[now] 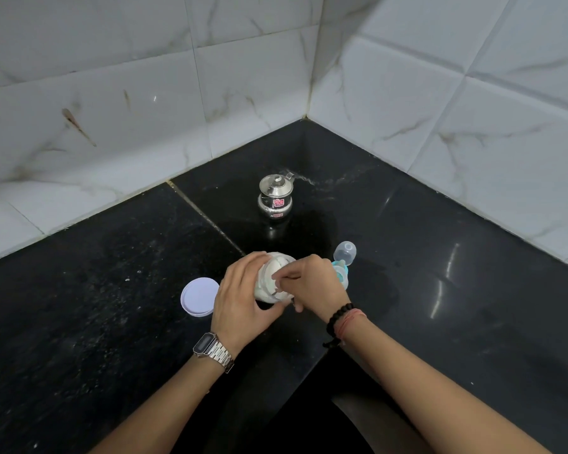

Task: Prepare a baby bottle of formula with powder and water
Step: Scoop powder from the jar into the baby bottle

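Black stone bench in a white-tiled corner: powder stage under way, water not yet added.

Nearest, the left hand (pixel 240 299) curls its fingers round a clear powder jar (pixel 273 283) tilted on the bench (pixel 112 322), while the right hand (pixel 315 286) reaches into the jar's mouth, its fingers pinched on something I cannot make out, probably a scoop. Just left lies the jar's white lid (pixel 198 296), already off. Behind the right hand sits the teal-collared baby bottle (pixel 341 273), mostly hidden, with its clear cap (pixel 345 252) beside it. Farther back stands 1 lidded steel pot (pixel 275 198), untouched, likely holding the water. Scooping, pouring, closing and shaking appear to remain.
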